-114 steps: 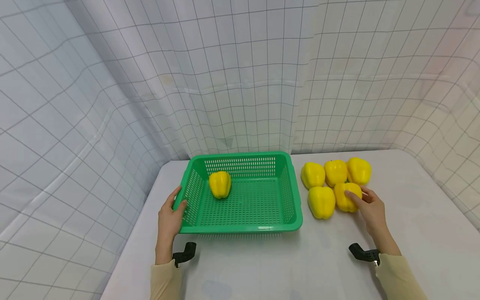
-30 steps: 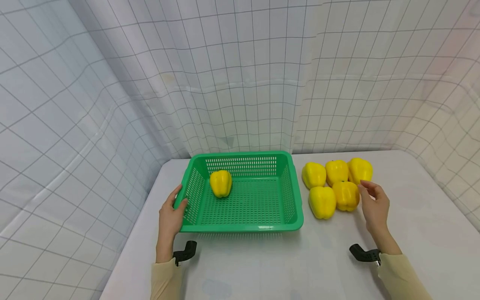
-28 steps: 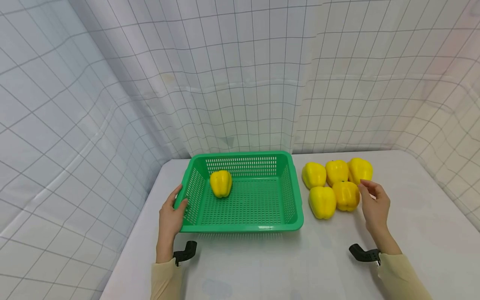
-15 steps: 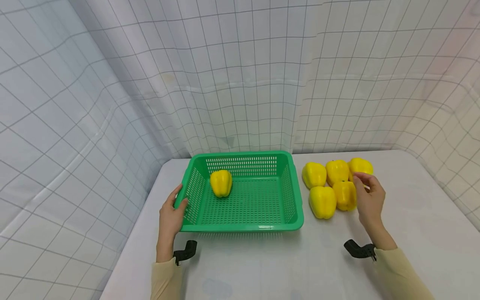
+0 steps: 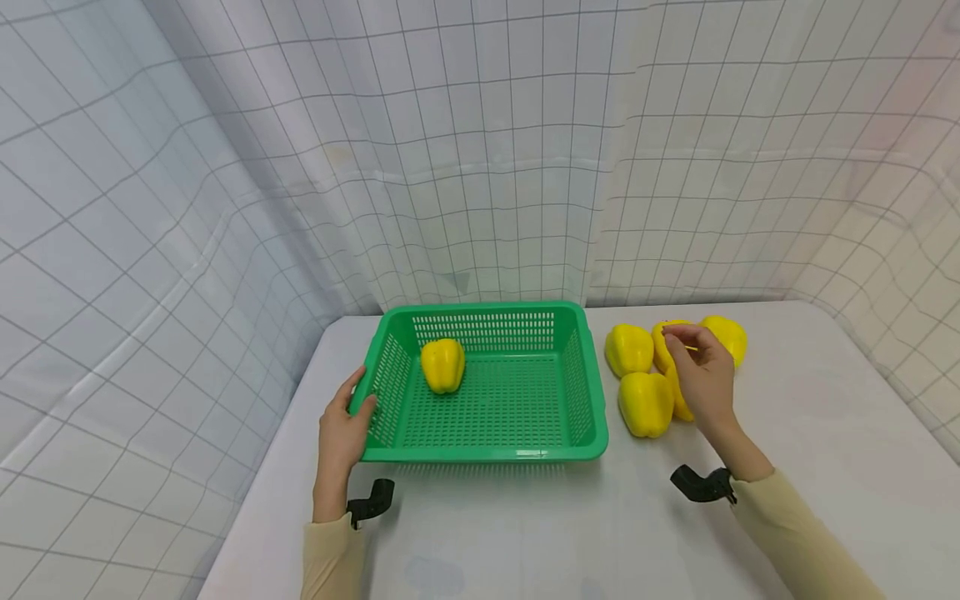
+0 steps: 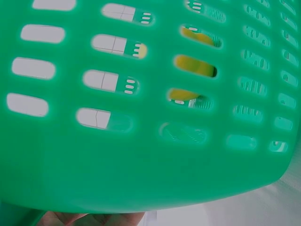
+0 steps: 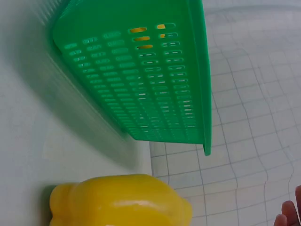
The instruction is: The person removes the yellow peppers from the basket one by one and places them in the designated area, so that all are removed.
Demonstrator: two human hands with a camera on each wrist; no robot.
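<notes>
In the head view my left hand [image 5: 342, 429] grips the left rim of a green plastic basket [image 5: 487, 456], thumb over the inner side and fingers outside. One yellow bell pepper [image 5: 442, 367] sits inside, toward the back left. My right hand [image 5: 705, 375] hovers over the group of peppers on the right, fingers loosely bent and holding nothing. It partly hides the front right bell pepper [image 5: 679, 404] and the back middle one. In the right wrist view, a yellow pepper [image 7: 122, 202] lies below the basket's slotted wall [image 7: 141, 80], and fingertips [image 7: 289, 212] show at the lower right corner.
The front left pepper [image 5: 646, 405], back left pepper [image 5: 629, 350] and back right pepper [image 5: 726, 340] lie close together on the white table [image 5: 510, 533], right of the basket. Gridded white curtains [image 5: 480, 150] hang behind and at both sides.
My right hand earlier held the front right pepper, then let it go, leaving it turned. Since then the hand has moved left and back above the peppers. The left hand stays on the basket.
</notes>
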